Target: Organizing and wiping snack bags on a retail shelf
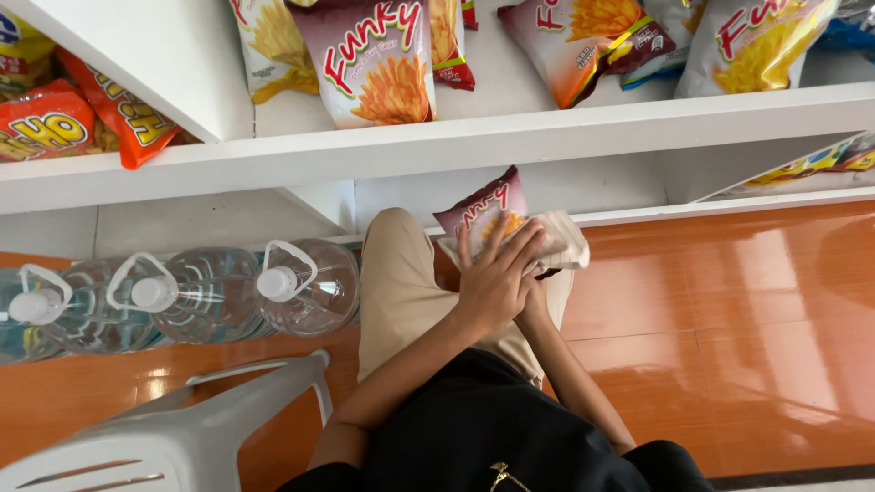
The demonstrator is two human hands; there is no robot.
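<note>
Maroon snack bag wiped on lap, below white shelves.
A grey plastic stool [173, 428] is seen nearest, lower left. The left hand [492, 278] is laid flat, fingers spread, on a small maroon foil snack bag [483, 214] over the beige-trousered knee [396, 273]; the right hand [535, 305], mostly hidden beneath, grip not discernible, touches a white cloth [561, 241]. Clear water jugs [182, 296] stand left; white shelves [474, 141] with snack bags lie beyond.
</note>
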